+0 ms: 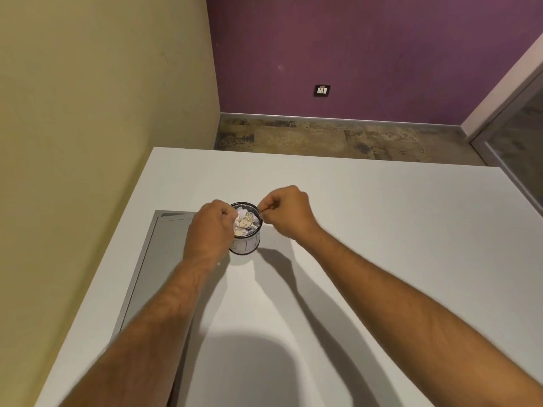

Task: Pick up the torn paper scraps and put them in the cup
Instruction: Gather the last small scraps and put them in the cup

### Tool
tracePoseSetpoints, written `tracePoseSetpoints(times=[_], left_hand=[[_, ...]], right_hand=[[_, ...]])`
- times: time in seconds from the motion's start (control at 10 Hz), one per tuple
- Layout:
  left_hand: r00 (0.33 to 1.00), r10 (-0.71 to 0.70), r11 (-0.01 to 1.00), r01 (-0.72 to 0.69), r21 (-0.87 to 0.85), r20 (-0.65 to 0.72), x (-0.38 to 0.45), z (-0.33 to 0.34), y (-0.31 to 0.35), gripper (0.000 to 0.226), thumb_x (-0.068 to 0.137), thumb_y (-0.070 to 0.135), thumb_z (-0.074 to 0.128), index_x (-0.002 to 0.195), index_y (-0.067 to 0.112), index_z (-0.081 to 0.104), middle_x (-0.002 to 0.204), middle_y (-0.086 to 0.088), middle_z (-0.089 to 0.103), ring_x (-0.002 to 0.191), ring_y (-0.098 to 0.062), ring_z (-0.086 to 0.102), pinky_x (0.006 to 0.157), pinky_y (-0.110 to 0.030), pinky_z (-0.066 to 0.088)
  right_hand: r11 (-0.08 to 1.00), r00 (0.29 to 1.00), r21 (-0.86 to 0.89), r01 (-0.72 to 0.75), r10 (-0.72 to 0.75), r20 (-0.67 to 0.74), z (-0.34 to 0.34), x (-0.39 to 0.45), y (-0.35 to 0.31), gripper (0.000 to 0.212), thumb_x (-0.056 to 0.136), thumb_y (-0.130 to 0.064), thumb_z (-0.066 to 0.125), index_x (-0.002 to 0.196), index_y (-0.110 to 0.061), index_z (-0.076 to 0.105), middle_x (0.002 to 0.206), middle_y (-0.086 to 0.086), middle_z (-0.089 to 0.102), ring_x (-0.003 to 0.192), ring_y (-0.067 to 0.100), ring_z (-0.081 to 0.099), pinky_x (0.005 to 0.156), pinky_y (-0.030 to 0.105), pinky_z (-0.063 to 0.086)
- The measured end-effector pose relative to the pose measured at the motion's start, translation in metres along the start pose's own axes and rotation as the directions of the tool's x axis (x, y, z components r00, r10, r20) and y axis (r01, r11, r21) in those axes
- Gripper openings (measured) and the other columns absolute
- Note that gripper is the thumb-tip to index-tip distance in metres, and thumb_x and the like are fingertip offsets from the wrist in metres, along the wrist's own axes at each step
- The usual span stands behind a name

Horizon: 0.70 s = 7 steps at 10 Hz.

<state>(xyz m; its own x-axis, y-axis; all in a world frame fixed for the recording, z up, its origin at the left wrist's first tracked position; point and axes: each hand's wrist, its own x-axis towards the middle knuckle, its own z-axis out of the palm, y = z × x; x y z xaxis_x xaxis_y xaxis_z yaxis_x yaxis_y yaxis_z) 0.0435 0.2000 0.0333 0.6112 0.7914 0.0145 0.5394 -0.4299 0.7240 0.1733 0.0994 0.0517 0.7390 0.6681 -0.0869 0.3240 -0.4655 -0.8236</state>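
At nine o'clock on the white table (pixel 382 230) lies a grey panel (pixel 164 245), and your left forearm crosses over it. Your left hand (pixel 210 227) sits at the cup's nine o'clock side, fingers curled in over the rim and down toward the paper; whether they pinch a piece or only press on the pile is hidden by the knuckles, so you cannot tell from here.

The cup (pixel 245 229) stands upright at the table's middle, a dark mesh one with a white band round its lower wall. The scraps (pixel 245 223) lie heaped inside it, near the brim. No loose piece shows on the table around it.

Your right hand (pixel 286 212) hovers at the cup's two o'clock, just beside the rim, clenched, with thumb and forefinger tips pressed together above the edge. Anything held there is too small to make out.

The cup's mouth lies toward eight o'clock from your right fingertips and directly under your left ones, so your left hand is nearer. If either still holds a scrap, it probably has only to part its fingers over the opening; the task looks almost finished.
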Motion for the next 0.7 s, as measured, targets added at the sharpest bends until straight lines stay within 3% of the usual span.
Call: tracePoseSetpoints(times=[0.2,0.3,0.4,0.6,0.7], left_hand=[[0.991,0.014,0.992,-0.031,0.125,0.135,0.016,0.007,-0.007,0.013,0.087,0.009,0.063,0.087,0.018,0.073,0.089,-0.006,0.074,0.086,-0.027,0.066,0.081,-0.037,0.055],[0.996,0.005,0.993,-0.016,0.119,0.092,0.017,0.007,-0.008,0.012,0.082,0.011,0.07,0.088,0.02,0.075,0.088,-0.004,0.075,0.083,-0.024,0.067,0.079,-0.033,0.056],[0.999,0.049,0.992,-0.051,0.114,0.017,0.016,0.008,-0.009,0.014,0.078,0.012,0.072,0.085,0.024,0.072,0.08,-0.001,0.073,0.076,-0.022,0.066,0.073,-0.033,0.056],[0.995,0.06,0.991,-0.07,0.115,0.083,0.01,0.006,-0.007,0.044,0.084,0.009,0.062,0.121,0.032,0.058,0.094,-0.004,0.07,0.091,-0.027,0.062,0.082,-0.044,0.055],[0.995,0.082,0.984,-0.09,0.155,0.055,0.005,0.004,-0.007,0.059,0.079,0.003,0.062,0.128,0.035,0.052,0.103,-0.006,0.068,0.098,-0.029,0.058,0.085,-0.044,0.053]], right_hand=[[0.933,0.985,-0.339,0.12,-0.07,0.157,0.019,0.014,-0.009,0.023,0.075,0.002,0.067,0.08,-0.018,0.077,0.086,0.0,0.075,0.079,0.015,0.063,0.075,0.025,0.053],[0.911,0.984,-0.388,0.14,-0.084,0.159,0.02,0.016,-0.009,0.025,0.072,0.003,0.066,0.075,-0.02,0.073,0.084,0.001,0.073,0.081,0.019,0.066,0.074,0.03,0.056],[0.886,0.97,-0.41,0.218,-0.148,0.195,0.019,0.015,-0.008,0.027,0.071,0.004,0.065,0.081,-0.019,0.071,0.081,-0.003,0.067,0.084,0.022,0.066,0.073,0.032,0.056],[0.859,0.917,-0.37,0.354,-0.24,0.319,0.012,0.002,-0.013,0.047,0.074,-0.003,0.06,0.117,-0.019,0.065,0.109,0.002,0.07,0.1,0.023,0.063,0.085,0.037,0.054],[0.876,0.917,-0.302,0.378,-0.308,0.253,0.006,-0.016,-0.006,0.052,0.073,-0.002,0.058,0.123,-0.018,0.062,0.115,0.003,0.071,0.104,0.025,0.064,0.09,0.038,0.053]])
